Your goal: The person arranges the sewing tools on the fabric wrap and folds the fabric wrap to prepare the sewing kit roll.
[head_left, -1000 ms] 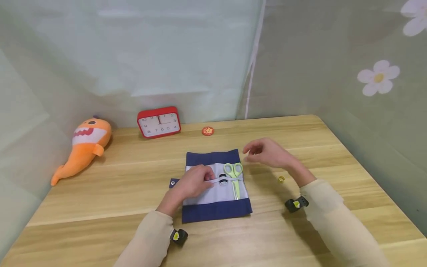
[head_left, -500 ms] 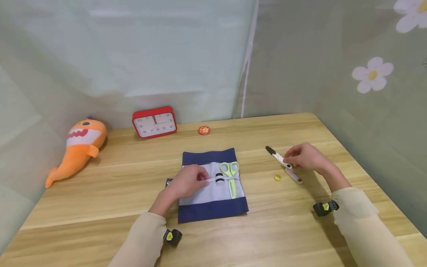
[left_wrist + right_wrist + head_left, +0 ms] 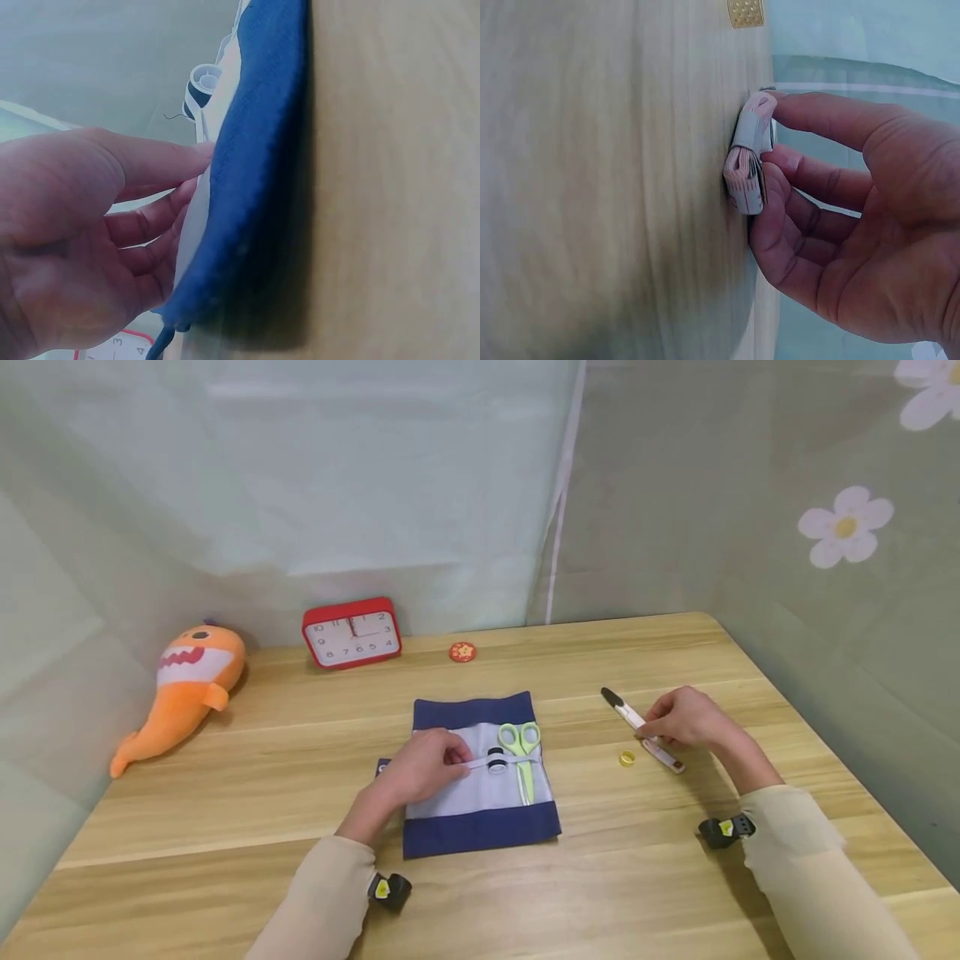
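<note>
My left hand pinches the pale elastic strap across the open navy sewing pouch, at its left side. Under the strap lie a black-and-white thread spool and green-handled scissors. The left wrist view shows thumb and fingers meeting at the pouch edge. My right hand pinches the near end of white, black-capped thread snips on the table. Beside the fingertips is a folded tape measure with a grey band; it partly hides the grip in the right wrist view.
A gold thimble lies between the pouch and the right hand. Toward the back are a red clock and a round red patterned disc. An orange plush shark lies at the left. Hanging cloth borders the table.
My right hand has moved right from beside the scissors and come down to the snips, uncovering them and the tape measure. The left hand has stayed at the strap.
</note>
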Demonstrator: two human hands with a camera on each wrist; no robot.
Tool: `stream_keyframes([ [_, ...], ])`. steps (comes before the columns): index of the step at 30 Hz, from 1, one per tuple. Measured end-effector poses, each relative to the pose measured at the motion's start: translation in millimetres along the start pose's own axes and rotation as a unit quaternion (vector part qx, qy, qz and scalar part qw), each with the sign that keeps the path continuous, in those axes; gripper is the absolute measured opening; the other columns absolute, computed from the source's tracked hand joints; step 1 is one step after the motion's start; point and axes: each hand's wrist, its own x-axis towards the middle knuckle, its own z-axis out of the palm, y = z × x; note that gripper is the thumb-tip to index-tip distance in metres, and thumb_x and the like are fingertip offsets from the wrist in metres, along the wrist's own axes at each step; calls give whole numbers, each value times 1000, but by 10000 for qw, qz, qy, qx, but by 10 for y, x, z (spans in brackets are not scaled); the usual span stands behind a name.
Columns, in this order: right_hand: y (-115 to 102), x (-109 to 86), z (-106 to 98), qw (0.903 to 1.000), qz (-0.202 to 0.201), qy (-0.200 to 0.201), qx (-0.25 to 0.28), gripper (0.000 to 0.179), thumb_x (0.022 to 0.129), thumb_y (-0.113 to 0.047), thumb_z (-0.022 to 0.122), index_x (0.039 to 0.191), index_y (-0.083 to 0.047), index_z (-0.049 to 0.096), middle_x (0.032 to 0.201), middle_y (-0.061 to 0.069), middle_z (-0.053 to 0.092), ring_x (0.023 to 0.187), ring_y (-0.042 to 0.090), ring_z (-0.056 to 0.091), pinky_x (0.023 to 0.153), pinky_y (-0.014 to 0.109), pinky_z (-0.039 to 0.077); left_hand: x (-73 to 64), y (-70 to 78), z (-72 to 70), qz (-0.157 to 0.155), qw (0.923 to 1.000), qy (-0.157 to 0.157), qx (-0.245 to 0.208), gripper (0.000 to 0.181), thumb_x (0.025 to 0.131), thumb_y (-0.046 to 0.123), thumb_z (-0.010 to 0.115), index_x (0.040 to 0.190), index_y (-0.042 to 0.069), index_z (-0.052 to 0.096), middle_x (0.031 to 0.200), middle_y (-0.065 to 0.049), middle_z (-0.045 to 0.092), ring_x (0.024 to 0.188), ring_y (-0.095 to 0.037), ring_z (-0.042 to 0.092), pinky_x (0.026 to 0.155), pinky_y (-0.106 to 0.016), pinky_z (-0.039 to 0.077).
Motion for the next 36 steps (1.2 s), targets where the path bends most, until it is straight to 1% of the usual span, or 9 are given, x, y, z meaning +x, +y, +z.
stream_keyframes([
  [8,-8,-7,26,10000,14,5,66,23,92,-22,77,98,-1,71,81,3,64,72,14,57,61,27,50,-8,-11,-2,20,10000,35,55,6,90,5,80,94,8,77,84,-1,66,80,-12,57,78,-30,50],
  [15,25,-6,28,9997,-33,171,170,26,94,-24,74,105,-1,67,82,2,62,69,14,55,58,27,48,-22,6,-4,-16,10000,30,41,5,91,6,80,94,8,77,85,-1,66,81,-12,57,77,-31,50],
  [18,55,-7,29,9989,-103,251,391,29,96,-22,73,110,1,65,84,4,64,69,14,56,57,27,49,-21,7,-4,-31,10000,47,31,5,91,6,80,94,8,77,84,-1,66,81,-13,57,78,-31,50],
  [21,91,-3,26,9968,-288,332,666,30,99,-20,71,116,3,63,85,5,65,69,14,58,58,28,51,-21,5,-6,-44,10000,60,37,5,91,6,80,94,8,77,84,-1,66,80,-13,57,78,-30,50],
  [24,120,4,27,9926,-478,422,1032,34,99,-18,72,122,5,62,86,3,67,72,12,60,61,27,53,-28,5,-7,-35,10000,53,32,6,91,6,80,94,8,77,84,-1,66,80,-13,57,77,-30,49],
  [26,133,6,27,9881,-544,478,1357,37,99,-17,73,126,6,62,88,1,67,73,11,61,65,27,56,-29,4,-6,-45,10000,41,15,6,91,5,80,95,8,77,85,-1,66,80,-12,57,77,-30,49],
  [31,134,8,22,9720,-525,601,2211,42,100,-15,73,132,9,61,86,-5,66,72,9,61,71,26,58,-20,-6,-4,-82,10000,51,-4,5,92,5,79,95,9,77,84,0,66,80,-13,56,77,-29,49],
  [33,124,5,14,9684,-525,645,2351,43,101,-15,72,134,10,61,86,-6,66,72,9,62,71,26,58,-19,-10,-3,-42,10000,65,14,5,92,5,79,93,9,77,84,0,66,80,-12,57,77,-29,49],
  [36,94,-6,1,9667,-563,678,2403,45,101,-17,72,136,9,62,90,-6,69,78,8,64,74,26,58,-20,-11,-4,29,10000,78,17,5,91,5,79,91,10,77,83,0,66,80,-11,57,77,-29,49],
])
